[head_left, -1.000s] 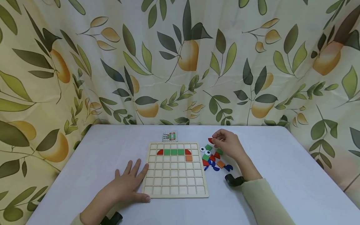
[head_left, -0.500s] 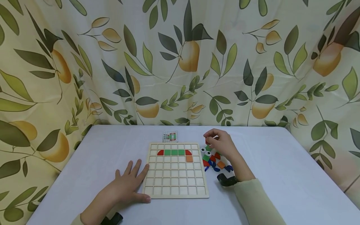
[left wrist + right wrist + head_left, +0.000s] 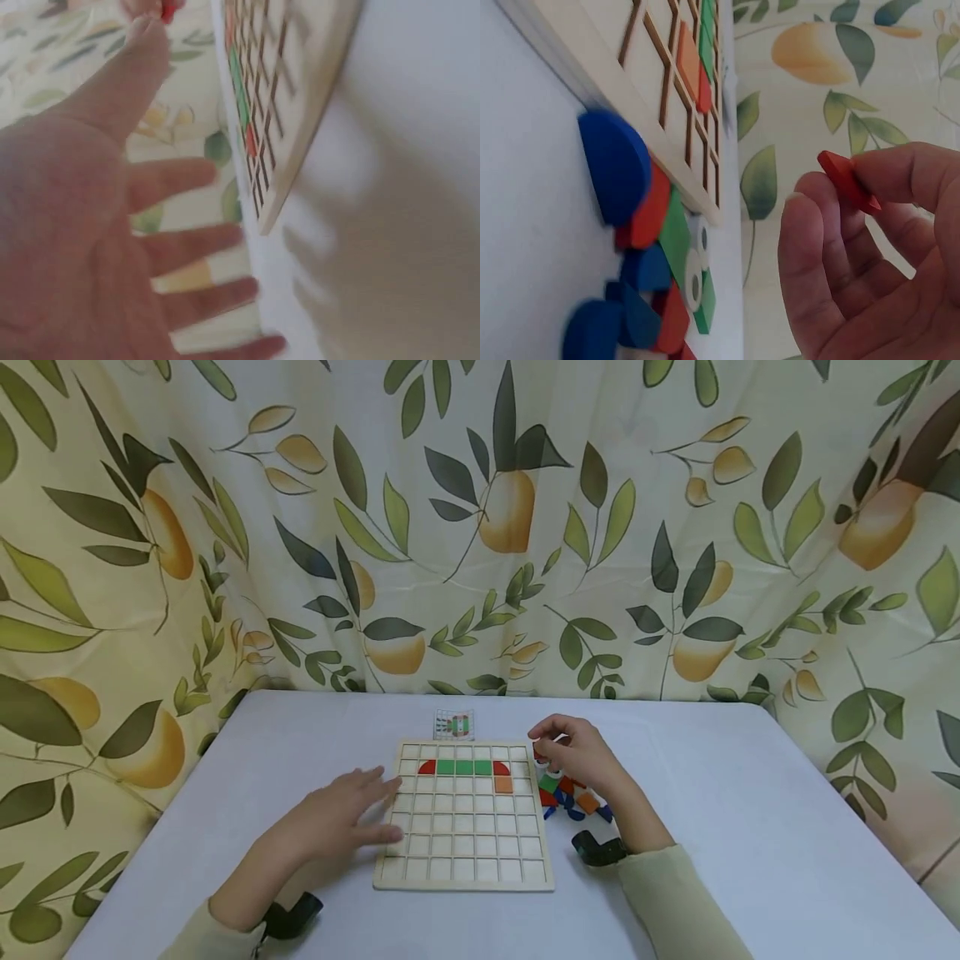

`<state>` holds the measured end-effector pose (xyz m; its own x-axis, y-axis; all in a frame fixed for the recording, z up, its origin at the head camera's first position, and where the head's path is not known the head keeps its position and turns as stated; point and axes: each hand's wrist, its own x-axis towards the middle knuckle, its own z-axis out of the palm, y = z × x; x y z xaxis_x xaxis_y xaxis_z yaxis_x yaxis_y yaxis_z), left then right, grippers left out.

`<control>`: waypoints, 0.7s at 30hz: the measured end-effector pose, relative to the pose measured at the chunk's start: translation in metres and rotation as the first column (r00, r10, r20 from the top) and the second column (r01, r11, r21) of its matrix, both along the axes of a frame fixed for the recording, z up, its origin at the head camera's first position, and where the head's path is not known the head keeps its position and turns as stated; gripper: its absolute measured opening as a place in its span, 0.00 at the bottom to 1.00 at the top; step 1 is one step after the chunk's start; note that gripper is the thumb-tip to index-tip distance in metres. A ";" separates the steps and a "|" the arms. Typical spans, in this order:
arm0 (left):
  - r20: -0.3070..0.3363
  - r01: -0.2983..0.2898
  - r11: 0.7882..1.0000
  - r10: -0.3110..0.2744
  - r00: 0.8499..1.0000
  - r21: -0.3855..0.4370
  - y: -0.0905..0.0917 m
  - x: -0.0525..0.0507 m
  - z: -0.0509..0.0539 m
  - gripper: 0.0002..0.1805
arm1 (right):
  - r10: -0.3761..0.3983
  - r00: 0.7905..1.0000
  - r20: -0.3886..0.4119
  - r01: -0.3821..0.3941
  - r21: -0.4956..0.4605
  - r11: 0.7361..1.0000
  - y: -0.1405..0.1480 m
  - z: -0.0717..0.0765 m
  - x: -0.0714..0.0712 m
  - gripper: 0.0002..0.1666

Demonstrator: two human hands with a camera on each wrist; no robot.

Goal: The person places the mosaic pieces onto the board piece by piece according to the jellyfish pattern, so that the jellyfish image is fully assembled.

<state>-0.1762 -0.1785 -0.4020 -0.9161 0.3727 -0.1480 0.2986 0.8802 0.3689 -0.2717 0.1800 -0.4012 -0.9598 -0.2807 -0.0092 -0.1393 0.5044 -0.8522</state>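
My right hand (image 3: pixel 583 758) pinches a small flat red block (image 3: pixel 846 180) between thumb and fingertips, beside the upper right corner of the wooden grid board (image 3: pixel 453 845). On the board, a row of green squares (image 3: pixel 463 767) has a red rounded piece at each end. An orange square (image 3: pixel 503 784) lies in the cell below the right end. My left hand (image 3: pixel 330 820) hovers at the board's left edge with fingers spread, holding nothing. In the left wrist view its shadow falls on the white tabletop.
Loose blocks lie heaped along the board's right side, among them a blue half-round (image 3: pixel 616 166), green squares and white eye discs (image 3: pixel 693 279). A small pattern card (image 3: pixel 453 724) rests behind the board. A leaf-print curtain (image 3: pixel 480 527) hangs behind the table.
My right hand has moved left with the red block, from above the far side of the heap towards the board. My left hand has lifted from the table and shifted slightly up.
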 end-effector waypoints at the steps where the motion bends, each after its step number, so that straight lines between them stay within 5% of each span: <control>1: -0.024 0.018 1.000 -0.017 1.000 0.021 0.001 -0.008 0.004 0.41 | 0.018 1.000 0.002 -0.018 0.006 1.000 -0.002 -0.001 0.000 0.14; 7: -0.158 0.193 0.979 -0.180 0.971 0.073 0.023 -0.075 0.018 0.23 | 0.109 0.994 0.019 -0.110 0.029 0.994 -0.008 -0.003 0.004 0.12; 12: -0.225 0.309 0.951 -0.301 0.927 0.004 0.041 -0.123 0.011 0.14 | 0.139 0.990 0.034 -0.141 0.038 0.989 -0.011 -0.003 0.006 0.12; 16: -0.120 0.323 0.941 -0.334 0.935 -0.103 0.050 -0.141 0.000 0.16 | 0.140 0.989 0.039 -0.141 0.042 0.989 -0.013 -0.002 0.007 0.12; 21: -0.093 0.286 0.949 -0.300 0.949 -0.136 0.057 -0.144 -0.012 0.18 | 0.135 0.990 0.046 -0.137 0.040 0.990 -0.013 -0.001 0.008 0.11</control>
